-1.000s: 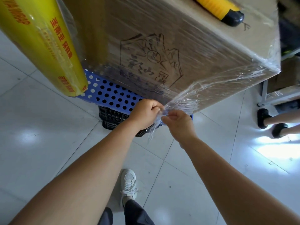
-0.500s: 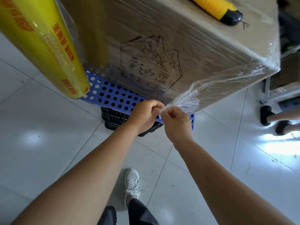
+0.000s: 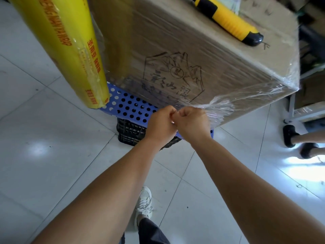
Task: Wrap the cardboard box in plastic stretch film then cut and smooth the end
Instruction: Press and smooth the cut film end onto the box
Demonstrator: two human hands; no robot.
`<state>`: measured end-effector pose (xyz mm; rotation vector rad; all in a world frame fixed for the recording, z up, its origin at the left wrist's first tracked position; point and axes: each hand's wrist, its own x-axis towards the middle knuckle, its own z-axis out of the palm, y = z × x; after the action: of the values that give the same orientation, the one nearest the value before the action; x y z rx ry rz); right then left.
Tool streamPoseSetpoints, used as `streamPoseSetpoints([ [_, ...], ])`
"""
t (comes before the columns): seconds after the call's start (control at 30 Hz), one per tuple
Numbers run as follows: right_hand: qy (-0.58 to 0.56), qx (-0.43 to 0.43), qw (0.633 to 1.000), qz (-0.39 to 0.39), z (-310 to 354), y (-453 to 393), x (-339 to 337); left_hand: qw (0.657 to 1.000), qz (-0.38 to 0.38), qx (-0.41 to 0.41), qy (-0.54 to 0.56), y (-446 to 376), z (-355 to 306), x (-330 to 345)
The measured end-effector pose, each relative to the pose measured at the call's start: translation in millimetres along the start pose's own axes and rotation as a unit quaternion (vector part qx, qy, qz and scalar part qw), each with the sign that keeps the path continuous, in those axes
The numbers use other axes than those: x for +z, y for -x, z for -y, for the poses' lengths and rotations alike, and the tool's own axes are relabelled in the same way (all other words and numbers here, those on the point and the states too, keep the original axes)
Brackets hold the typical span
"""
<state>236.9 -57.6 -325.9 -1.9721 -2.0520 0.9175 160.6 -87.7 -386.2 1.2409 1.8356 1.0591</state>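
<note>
Box: cardboard box (image 3: 184,55) on a blue perforated panel (image 3: 130,106) over a black crate (image 3: 131,132); sides already filmed, top bare.
Film: stretch film (image 3: 233,101) gathered into a rope from the box's right corner down to the lower front edge.
Left hand: left hand (image 3: 161,125) fisted, pinching the film tail at the lower front edge.
Right hand: right hand (image 3: 191,123) fisted, knuckles touching the left, pinching the same tail.
Step (judged): parting or tying off the film end by hand, low on the front face.
Knife: yellow utility knife (image 3: 232,23) lying unused on the box top, well apart from both hands.
Roll: yellow film roll (image 3: 70,50) standing by the box's left corner; link to the tail not visible.
Method: keep pinches close together, pull sharply apart, not away from the box.
Caution: wrap likely to loosen if the rope is tugged outward.
After: press the loose end flat onto the filmed face.
</note>
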Motion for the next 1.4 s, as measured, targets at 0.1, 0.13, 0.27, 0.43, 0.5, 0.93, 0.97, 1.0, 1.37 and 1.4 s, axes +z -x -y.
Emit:
streamPoseSetpoints([
  [0.1,0.064,-0.059,0.996,-0.019,0.7,-6.6,-24.6,1.0,-0.006,-0.023,0.0,-5.6,-1.0,0.6],
  [0.13,0.093,-0.089,0.991,-0.034,0.2,-8.8,-32.9,1.0,-0.003,-0.027,-0.012,-6.7,1.2,-1.4],
  [0.27,0.288,-0.232,0.929,0.03,-2.1,-18.0,-45.2,0.999,0.021,-0.041,0.006,-3.5,10.7,-6.8],
  [0.43,0.444,-0.267,0.85,0.093,2.5,-28.5,-34.5,1.0,0.004,-0.016,0.012,-0.6,14.8,-13.8],
  [0.5,0.438,-0.246,0.86,0.09,10.1,-30.8,-37.2,1.0,-0.01,-0.012,0.018,0.4,16.6,-15.9],
  [0.93,0.374,-0.236,0.892,0.086,19.2,-50.2,-42.0,0.962,0.118,-0.169,0.182,0.9,0.0,13.5],
  [0.97,0.378,-0.234,0.892,0.087,19.3,-51.4,-41.6,0.957,0.12,-0.19,0.184,0.2,-1.5,18.8],
  [1.0,0.379,-0.235,0.891,0.087,19.1,-52.5,-41.0,0.953,0.115,-0.208,0.186,-1.9,-2.5,23.7],
  [1.37,0.385,-0.234,0.888,0.093,20.3,-65.1,-41.6,0.961,0.001,-0.241,0.135,-16.9,27.0,25.2],
  [1.4,0.386,-0.231,0.888,0.095,21.4,-64.8,-41.5,0.961,-0.014,-0.242,0.133,-15.5,29.3,21.6],
])
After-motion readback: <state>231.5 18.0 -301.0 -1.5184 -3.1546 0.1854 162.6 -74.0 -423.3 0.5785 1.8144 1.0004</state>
